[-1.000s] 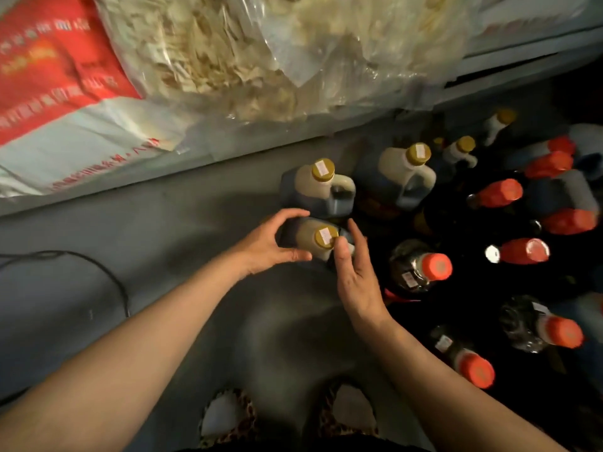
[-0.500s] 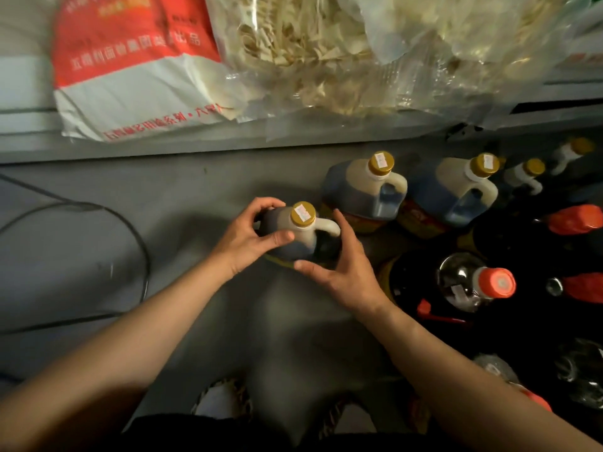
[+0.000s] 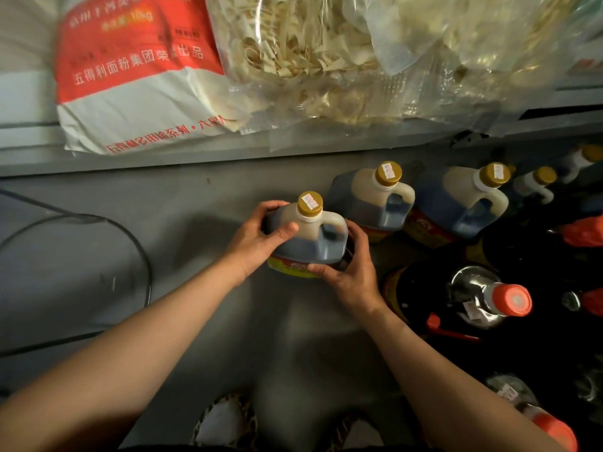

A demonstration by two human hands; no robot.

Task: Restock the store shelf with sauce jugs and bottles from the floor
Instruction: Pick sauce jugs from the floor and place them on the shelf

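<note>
A dark sauce jug [image 3: 313, 239] with a gold cap and a side handle stands upright on the grey floor [image 3: 182, 207]. My left hand [image 3: 257, 239] grips its left shoulder, thumb across the front. My right hand [image 3: 349, 269] holds its lower right side and base. Two more gold-capped jugs [image 3: 372, 200] [image 3: 466, 203] stand in a row to the right. Dark bottles with orange caps [image 3: 489, 301] crowd the right side.
A shelf edge [image 3: 195, 158] runs across the top, bearing a red and white flour sack [image 3: 130, 79] and clear bags of dried strips [image 3: 326, 57]. A black cable [image 3: 137, 249] loops on the floor at left. My shoes [image 3: 225, 422] show at the bottom.
The jug went from tilted to upright and shifted left, away from the other jugs. My right hand slid from its cap down to its lower side. The view tipped up toward the shelf.
</note>
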